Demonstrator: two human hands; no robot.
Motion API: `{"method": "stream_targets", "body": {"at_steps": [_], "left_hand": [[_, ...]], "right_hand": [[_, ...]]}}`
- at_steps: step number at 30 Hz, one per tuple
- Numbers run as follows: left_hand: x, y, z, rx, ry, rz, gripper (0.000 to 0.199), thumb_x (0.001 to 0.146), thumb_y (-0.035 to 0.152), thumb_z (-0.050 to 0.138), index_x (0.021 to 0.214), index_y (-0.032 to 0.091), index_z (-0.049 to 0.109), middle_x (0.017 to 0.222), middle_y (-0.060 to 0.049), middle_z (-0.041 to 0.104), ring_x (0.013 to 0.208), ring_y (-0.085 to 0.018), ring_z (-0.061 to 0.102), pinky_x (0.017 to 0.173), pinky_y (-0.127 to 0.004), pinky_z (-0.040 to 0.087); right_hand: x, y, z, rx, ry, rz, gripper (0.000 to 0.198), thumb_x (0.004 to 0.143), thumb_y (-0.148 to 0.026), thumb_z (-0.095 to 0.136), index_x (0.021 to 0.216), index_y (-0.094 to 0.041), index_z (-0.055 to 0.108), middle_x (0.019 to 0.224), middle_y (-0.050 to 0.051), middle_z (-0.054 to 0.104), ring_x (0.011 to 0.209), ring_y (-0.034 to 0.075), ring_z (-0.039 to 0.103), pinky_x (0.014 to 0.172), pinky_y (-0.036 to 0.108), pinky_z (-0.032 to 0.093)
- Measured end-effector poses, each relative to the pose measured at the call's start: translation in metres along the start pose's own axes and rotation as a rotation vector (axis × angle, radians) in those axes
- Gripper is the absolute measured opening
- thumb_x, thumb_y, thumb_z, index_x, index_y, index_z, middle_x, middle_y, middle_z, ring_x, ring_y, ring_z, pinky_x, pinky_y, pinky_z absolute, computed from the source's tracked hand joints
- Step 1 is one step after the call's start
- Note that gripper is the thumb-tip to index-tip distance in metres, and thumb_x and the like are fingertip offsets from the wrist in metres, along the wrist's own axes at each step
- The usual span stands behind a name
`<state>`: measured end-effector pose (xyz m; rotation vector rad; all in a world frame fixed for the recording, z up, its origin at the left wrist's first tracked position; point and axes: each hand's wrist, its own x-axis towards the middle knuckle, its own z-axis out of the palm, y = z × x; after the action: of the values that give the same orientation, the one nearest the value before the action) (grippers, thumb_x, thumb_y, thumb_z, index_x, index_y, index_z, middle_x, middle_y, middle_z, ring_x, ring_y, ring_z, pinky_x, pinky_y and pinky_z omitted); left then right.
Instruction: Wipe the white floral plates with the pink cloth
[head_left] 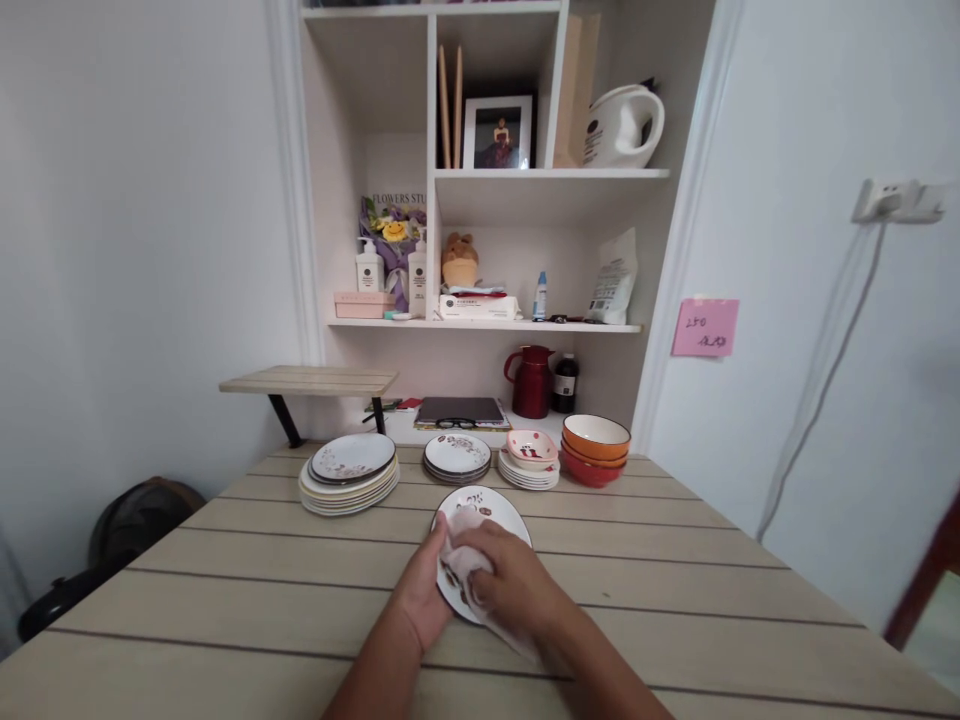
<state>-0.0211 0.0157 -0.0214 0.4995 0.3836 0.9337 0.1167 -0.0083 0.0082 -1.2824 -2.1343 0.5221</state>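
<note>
A white plate (506,515) with a dark rim and a brown flower pattern is in front of me over the slatted table. My left hand (426,590) grips its left edge, thumb on top. My right hand (517,580) is closed on a pale cloth (465,525) pressed against the plate's face. Part of the cloth hangs below the right hand toward the table. The fingers of my left hand under the plate are hidden.
Behind the plate stand a stack of large plates (349,495), smaller plates (457,455), small dishes (529,475) and orange and red bowls (595,460). Further back are a laptop (461,411) with glasses on it, a red jug (532,385) and a raised wooden shelf (307,380).
</note>
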Motion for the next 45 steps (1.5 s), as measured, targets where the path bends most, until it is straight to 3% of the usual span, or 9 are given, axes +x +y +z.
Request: {"method": "stream_targets", "body": {"at_steps": [5,10,13,18,24,32,37,40,45], "left_hand": [[0.001,0.000,0.000,0.002,0.025,0.024,0.057,0.086,0.049,0.056,0.127,0.010,0.057,0.112,-0.016,0.070,0.107,-0.029,0.065,0.098,-0.041,0.044],[-0.001,-0.002,0.003,-0.016,0.016,-0.002,0.056,0.087,0.045,0.057,0.132,0.012,0.053,0.115,-0.016,0.069,0.108,-0.029,0.064,0.100,-0.043,0.042],[-0.003,-0.003,0.004,-0.013,0.010,-0.010,0.057,0.087,0.046,0.056,0.134,0.014,0.050,0.117,-0.016,0.068,0.108,-0.030,0.064,0.102,-0.044,0.040],[-0.003,-0.003,0.005,-0.009,0.003,-0.028,0.061,0.087,0.050,0.054,0.133,0.011,0.052,0.115,-0.017,0.069,0.109,-0.031,0.064,0.101,-0.045,0.041],[-0.001,-0.001,0.004,-0.011,0.032,0.018,0.062,0.084,0.052,0.057,0.129,0.008,0.055,0.108,-0.017,0.072,0.105,-0.029,0.066,0.096,-0.039,0.046],[-0.001,-0.002,0.003,-0.019,0.009,-0.014,0.060,0.086,0.051,0.055,0.131,0.012,0.054,0.112,-0.016,0.070,0.106,-0.030,0.065,0.098,-0.044,0.044],[-0.001,-0.003,0.004,-0.002,0.003,-0.032,0.058,0.087,0.048,0.055,0.132,0.012,0.053,0.114,-0.017,0.069,0.106,-0.030,0.065,0.100,-0.044,0.042],[-0.001,-0.002,0.004,-0.001,0.002,-0.030,0.061,0.086,0.052,0.055,0.131,0.011,0.054,0.113,-0.017,0.070,0.104,-0.031,0.066,0.098,-0.043,0.044],[-0.001,-0.001,0.004,0.018,0.026,-0.010,0.063,0.083,0.055,0.057,0.128,0.010,0.056,0.109,-0.017,0.071,0.103,-0.030,0.066,0.094,-0.042,0.047]], "right_hand": [[0.006,-0.002,0.011,-0.059,0.111,0.014,0.059,0.070,-0.007,0.047,0.120,-0.034,0.062,0.108,0.002,0.055,0.097,0.017,0.056,0.085,0.025,0.040],[0.009,0.018,-0.003,-0.138,0.253,0.209,0.054,0.076,-0.013,0.048,0.126,-0.031,0.058,0.115,0.005,0.055,0.095,0.018,0.058,0.080,0.027,0.039],[0.006,0.023,-0.014,-0.177,0.199,0.276,0.050,0.076,-0.019,0.050,0.123,-0.030,0.058,0.109,0.005,0.060,0.089,0.020,0.059,0.074,0.027,0.037],[-0.001,0.012,-0.020,-0.077,0.039,0.210,0.032,0.070,-0.018,0.052,0.099,-0.023,0.062,0.090,0.002,0.067,0.081,0.019,0.058,0.069,0.025,0.036],[0.002,-0.007,0.005,-0.026,0.047,0.035,0.040,0.072,-0.017,0.051,0.110,-0.026,0.062,0.107,0.003,0.064,0.098,0.020,0.057,0.082,0.027,0.038],[0.009,0.008,-0.001,-0.222,0.230,0.245,0.048,0.083,-0.021,0.047,0.130,-0.030,0.052,0.122,0.007,0.056,0.097,0.020,0.059,0.078,0.028,0.038],[0.004,0.017,-0.016,-0.244,0.130,0.338,0.041,0.081,-0.029,0.050,0.122,-0.027,0.054,0.102,0.006,0.067,0.090,0.023,0.061,0.068,0.028,0.034],[0.002,0.014,-0.014,-0.172,0.042,0.274,0.034,0.078,-0.028,0.053,0.112,-0.023,0.056,0.095,0.005,0.069,0.086,0.022,0.061,0.070,0.028,0.035],[0.003,0.005,0.003,-0.071,0.085,0.067,0.046,0.076,-0.022,0.053,0.121,-0.026,0.054,0.117,0.005,0.060,0.102,0.021,0.056,0.085,0.029,0.039]]}}
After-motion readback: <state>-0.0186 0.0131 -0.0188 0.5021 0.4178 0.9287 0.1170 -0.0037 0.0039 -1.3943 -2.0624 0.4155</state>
